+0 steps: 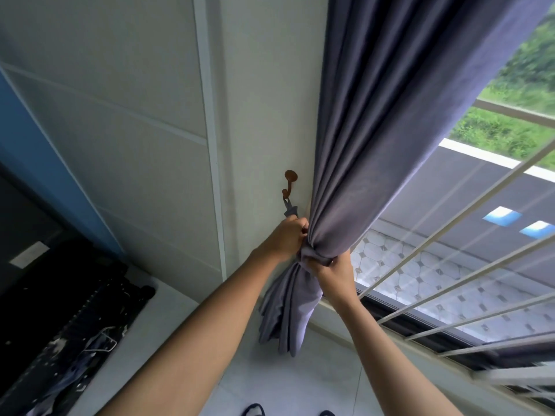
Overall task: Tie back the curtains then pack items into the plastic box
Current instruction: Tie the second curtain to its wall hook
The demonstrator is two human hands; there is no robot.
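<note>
A grey-purple curtain (378, 139) hangs from the top of the view and is gathered into a bunch beside the white wall. A matching tieback band (315, 257) wraps the bunch. One end of the band runs up to a brown wall hook (289, 184). My left hand (285, 239) grips the band's end just below the hook, against the curtain. My right hand (332, 273) grips the band and the gathered cloth from the window side. Below the band the curtain's loose tail (288, 313) hangs down. No plastic box is in view.
A barred window (450, 265) with white bars fills the right side. A black shelf or rack (78, 310) with clutter and a wire hanger (103, 340) stands at the lower left. Pale floor tiles (270, 385) lie below, with two dark shoe tips at the bottom edge.
</note>
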